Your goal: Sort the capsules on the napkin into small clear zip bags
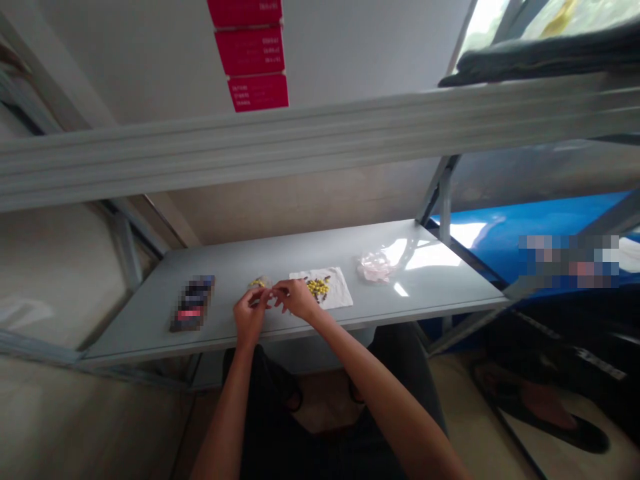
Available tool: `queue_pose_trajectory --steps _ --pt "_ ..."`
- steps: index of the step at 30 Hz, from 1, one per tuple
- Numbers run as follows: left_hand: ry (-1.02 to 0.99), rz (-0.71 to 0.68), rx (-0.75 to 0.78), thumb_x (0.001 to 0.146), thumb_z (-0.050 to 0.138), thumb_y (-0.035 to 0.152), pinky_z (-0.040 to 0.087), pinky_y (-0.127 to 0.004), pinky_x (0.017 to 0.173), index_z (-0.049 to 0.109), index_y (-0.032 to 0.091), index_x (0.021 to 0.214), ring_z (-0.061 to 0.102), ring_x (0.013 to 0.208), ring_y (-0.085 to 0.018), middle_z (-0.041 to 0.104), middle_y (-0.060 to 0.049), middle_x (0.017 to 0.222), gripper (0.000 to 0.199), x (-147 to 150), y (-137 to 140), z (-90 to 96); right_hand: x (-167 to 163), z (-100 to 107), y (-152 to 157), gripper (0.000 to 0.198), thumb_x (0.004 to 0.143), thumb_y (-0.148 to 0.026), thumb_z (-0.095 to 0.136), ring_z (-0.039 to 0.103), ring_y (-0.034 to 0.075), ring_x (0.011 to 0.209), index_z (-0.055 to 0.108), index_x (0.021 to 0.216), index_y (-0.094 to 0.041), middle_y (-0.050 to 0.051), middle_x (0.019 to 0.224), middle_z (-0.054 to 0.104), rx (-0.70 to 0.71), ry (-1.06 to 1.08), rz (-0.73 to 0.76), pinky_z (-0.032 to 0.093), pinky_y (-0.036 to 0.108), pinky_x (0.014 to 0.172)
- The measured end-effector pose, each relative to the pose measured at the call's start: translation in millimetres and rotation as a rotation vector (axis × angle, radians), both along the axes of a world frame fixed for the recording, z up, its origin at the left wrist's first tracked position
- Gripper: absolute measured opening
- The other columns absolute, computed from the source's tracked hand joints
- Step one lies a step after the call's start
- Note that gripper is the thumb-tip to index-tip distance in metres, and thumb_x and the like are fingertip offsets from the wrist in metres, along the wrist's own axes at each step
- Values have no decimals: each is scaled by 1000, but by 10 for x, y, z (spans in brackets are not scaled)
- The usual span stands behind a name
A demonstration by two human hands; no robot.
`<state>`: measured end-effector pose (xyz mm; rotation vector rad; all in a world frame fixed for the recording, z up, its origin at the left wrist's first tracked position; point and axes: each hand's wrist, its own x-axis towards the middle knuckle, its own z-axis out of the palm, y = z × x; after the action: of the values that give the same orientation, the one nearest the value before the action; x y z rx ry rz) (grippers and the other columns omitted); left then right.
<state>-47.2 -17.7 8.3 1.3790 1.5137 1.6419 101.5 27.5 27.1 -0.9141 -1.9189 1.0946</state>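
My left hand (249,315) and my right hand (299,299) meet above the grey shelf board (230,257). Their fingertips are pinched close together. Whatever lies between them is too small to make out. Just behind the fingers is a clear plastic bag (260,283) with small yellow pieces in it. Beside my right hand lies a white cloth or paper sheet (341,288), bearing a heap of small yellow pieces (318,287) and a few dark ones. My right hand covers the sheet's left edge.
A crumpled pinkish plastic bag (376,267) lies to the right. A dark, phone-like object (194,303), partly blurred, lies at the left. Overhead runs a shelf beam (320,140), with red boxes (257,92) above it. Metal posts (443,193) flank the board.
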Motion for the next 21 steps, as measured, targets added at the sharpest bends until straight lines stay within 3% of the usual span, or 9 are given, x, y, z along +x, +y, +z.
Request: queue_pose_trajectory --steps 3,10,16,21 --pt "12 -16 -22 78 76 56 59 -30 58 75 16 92 71 64 -20 77 -9 87 43 -1 -4 4 4 14 12 26 92 -12 51 66 10 53 77 89 -14 3 71 74 30 -63 -10 46 15 49" --pt "112 -42 -69 81 72 58 57 -30 58 78 16 88 71 60 -21 77 -7 79 43 -68 3 -59 36 142 24 17 87 -10 62 65 14 68 76 79 -16 6 76 75 284 -351 -62 40 21 64" --pt "126 -85 -56 83 68 58 55 -28 57 76 16 81 70 59 -19 76 -5 75 43 -43 -1 7 91 112 35 22 84 -6 59 66 16 72 79 88 -16 6 82 78 317 -354 -15 40 22 67" --pt "74 -64 -75 79 73 57 57 -29 57 78 16 86 69 61 -20 76 -6 78 42 -7 -2 15 73 149 38 25 90 -9 54 68 18 77 78 88 -15 10 88 78 343 -428 -18 42 24 72"
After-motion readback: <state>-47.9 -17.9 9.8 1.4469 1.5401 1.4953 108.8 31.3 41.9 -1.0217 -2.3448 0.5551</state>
